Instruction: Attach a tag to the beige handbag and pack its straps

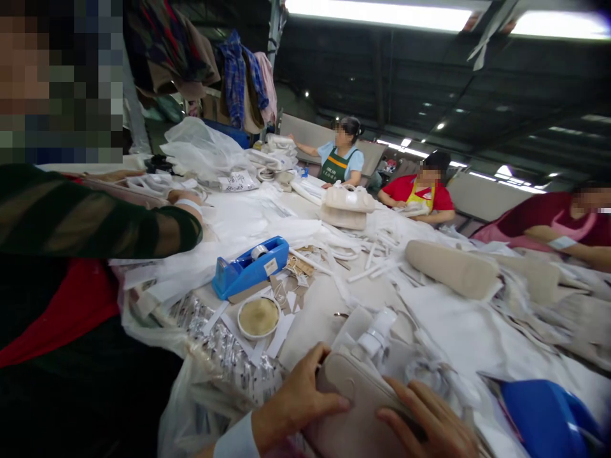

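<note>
A beige handbag with a stitched edge is at the bottom middle, close to me. My left hand grips its left side, with the thumb on the front face and the fingers curled over the top corner. On its right side, my right hand lies bent over the upper edge, fingers against the bag. Behind the bag's top shows a white wrapped strap or handle. The bag's lower part runs out of the picture.
A blue tape dispenser stands left of centre, near a round tub of yellowish paste. At the lower right is another blue object. Beige bags and white wrapping cover the table. Several co-workers surround it, one close at left.
</note>
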Demonstrator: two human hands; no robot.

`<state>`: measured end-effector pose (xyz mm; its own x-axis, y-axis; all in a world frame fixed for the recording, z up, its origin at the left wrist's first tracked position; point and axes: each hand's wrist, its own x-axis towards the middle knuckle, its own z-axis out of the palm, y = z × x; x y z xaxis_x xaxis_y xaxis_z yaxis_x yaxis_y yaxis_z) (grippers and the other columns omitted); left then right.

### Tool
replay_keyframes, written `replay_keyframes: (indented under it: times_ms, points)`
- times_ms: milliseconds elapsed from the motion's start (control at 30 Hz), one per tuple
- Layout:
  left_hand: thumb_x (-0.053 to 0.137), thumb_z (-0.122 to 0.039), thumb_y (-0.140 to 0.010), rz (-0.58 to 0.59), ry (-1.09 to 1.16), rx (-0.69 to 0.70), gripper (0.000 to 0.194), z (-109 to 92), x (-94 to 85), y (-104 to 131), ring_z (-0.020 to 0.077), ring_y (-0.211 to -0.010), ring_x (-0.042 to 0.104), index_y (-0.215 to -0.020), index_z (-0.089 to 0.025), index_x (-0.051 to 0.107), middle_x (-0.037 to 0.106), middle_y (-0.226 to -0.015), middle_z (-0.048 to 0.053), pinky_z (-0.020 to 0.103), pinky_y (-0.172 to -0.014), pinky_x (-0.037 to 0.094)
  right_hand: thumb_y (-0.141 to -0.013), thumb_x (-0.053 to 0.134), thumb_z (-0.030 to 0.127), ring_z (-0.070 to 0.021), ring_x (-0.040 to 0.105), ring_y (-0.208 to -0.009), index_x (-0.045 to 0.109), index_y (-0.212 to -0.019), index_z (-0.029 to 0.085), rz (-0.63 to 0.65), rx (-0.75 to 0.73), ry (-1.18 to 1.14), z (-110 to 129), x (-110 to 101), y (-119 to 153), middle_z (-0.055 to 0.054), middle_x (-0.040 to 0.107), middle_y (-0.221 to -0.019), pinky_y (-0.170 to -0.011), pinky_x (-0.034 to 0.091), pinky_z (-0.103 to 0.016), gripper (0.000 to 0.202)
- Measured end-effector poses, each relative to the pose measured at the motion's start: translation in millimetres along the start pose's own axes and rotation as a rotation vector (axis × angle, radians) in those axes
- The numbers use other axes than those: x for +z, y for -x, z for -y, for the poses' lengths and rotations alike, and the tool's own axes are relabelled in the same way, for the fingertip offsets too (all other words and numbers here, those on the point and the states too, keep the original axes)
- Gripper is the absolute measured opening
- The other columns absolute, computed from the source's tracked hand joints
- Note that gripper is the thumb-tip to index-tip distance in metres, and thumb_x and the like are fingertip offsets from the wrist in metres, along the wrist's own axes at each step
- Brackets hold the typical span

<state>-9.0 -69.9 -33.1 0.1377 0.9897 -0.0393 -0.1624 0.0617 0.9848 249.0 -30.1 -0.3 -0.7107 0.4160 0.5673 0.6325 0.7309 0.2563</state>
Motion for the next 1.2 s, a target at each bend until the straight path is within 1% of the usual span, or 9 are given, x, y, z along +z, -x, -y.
replay_keyframes:
  times_ms: [67,133,300,433,567,733,867,1000,1200]
  points:
    - [0.090,-0.028,-0.047,-0.121,-0.146,0.112,0.085,-7.6,1.4,-6.9,0.0267,-0.109,0.048,-0.122,-0.018,0.052,0.054,-0.116,0.007,0.033,-0.093,0.041,-0.093,0.056,0.048,-0.0196,0.071,-0.080,0.065,-0.113,0.021,-0.014,0.052,-0.044,5.8,-3.1,-3.9,-0.006,0.072,-0.093,-0.066,0.056,-0.026,0.034]
    - [0.092,-0.030,-0.044,-0.109,-0.170,0.194,0.099,-15.6,1.9,-15.4,0.0287,-0.119,0.042,-0.130,-0.020,0.045,0.048,-0.126,0.009,0.035,-0.102,0.035,-0.094,0.055,0.048,-0.0200,0.070,-0.080,0.064,-0.114,0.022,-0.022,0.108,-0.079,11.0,-5.4,-5.8,-0.005,0.070,-0.092,-0.067,0.055,-0.028,0.034]
    - [0.084,-0.040,-0.059,0.241,0.018,0.060,0.061,-28.4,0.0,-34.2,0.0186,-0.086,0.054,-0.105,-0.018,0.050,0.059,-0.096,0.002,0.025,-0.074,0.043,-0.091,0.062,0.045,-0.0220,0.066,-0.080,0.063,-0.112,0.023,0.076,0.268,-0.193,20.9,-12.1,-12.3,-0.004,0.066,-0.087,-0.069,0.051,-0.032,0.030]
    - [0.082,-0.044,-0.058,0.245,-0.048,0.025,0.057,-32.4,2.0,-40.3,0.0158,-0.074,0.053,-0.098,-0.019,0.050,0.059,-0.081,-0.002,0.021,-0.063,0.040,-0.084,0.071,0.046,-0.0225,0.062,-0.078,0.064,-0.103,0.025,0.145,0.379,-0.258,25.2,-18.7,-21.6,-0.002,0.062,-0.084,-0.068,0.047,-0.034,0.030]
    - [0.079,-0.044,-0.061,0.110,-0.186,-0.005,0.057,-35.1,9.1,-41.0,0.0196,-0.078,0.059,-0.106,-0.019,0.056,0.065,-0.085,0.001,0.024,-0.069,0.046,-0.080,0.075,0.048,-0.0231,0.060,-0.082,0.063,-0.095,0.024,0.112,0.422,-0.295,24.2,-25.1,-29.2,-0.001,0.063,-0.086,-0.071,0.047,-0.035,0.031]
    - [0.080,-0.043,-0.061,-0.023,-0.176,-0.090,0.043,-38.0,22.7,-38.2,0.0186,-0.069,0.060,-0.091,-0.019,0.061,0.064,-0.072,-0.001,0.022,-0.061,0.047,-0.087,0.063,0.015,-0.0237,0.053,-0.108,0.057,-0.121,0.026,-0.288,0.553,-0.407,27.3,-37.5,-14.2,-0.005,0.059,-0.115,-0.093,0.045,-0.040,0.036]
    - [0.085,-0.040,-0.053,-0.104,-0.101,-0.166,0.047,-38.7,28.1,-37.2,0.0186,-0.063,0.062,-0.089,-0.021,0.060,0.065,-0.069,-0.003,0.023,-0.056,0.049,-0.087,0.053,0.015,-0.0259,0.045,-0.122,0.047,-0.131,0.027,-0.669,1.048,-0.568,39.9,-32.7,34.3,-0.008,0.049,-0.129,-0.103,0.039,-0.046,0.046]
    - [0.089,-0.040,-0.045,-0.187,-0.089,-0.211,0.063,-33.5,24.2,-40.2,0.0234,-0.067,0.066,-0.098,-0.023,0.061,0.069,-0.074,-0.002,0.028,-0.058,0.053,-0.077,0.064,0.026,-0.0269,0.051,-0.117,0.047,-0.121,0.022,-0.626,1.485,-0.976,62.4,-22.2,81.7,-0.008,0.055,-0.122,-0.103,0.041,-0.045,0.048]
    - [0.087,-0.049,-0.046,-0.265,-0.153,-0.246,0.078,-26.2,18.7,-44.1,0.0342,-0.090,0.068,-0.116,-0.029,0.059,0.073,-0.092,0.001,0.041,-0.073,0.059,-0.071,0.061,0.022,-0.0256,0.048,-0.122,0.052,-0.120,0.021,-0.655,1.578,-1.025,83.8,-36.2,95.2,-0.007,0.054,-0.124,-0.107,0.038,-0.040,0.050]
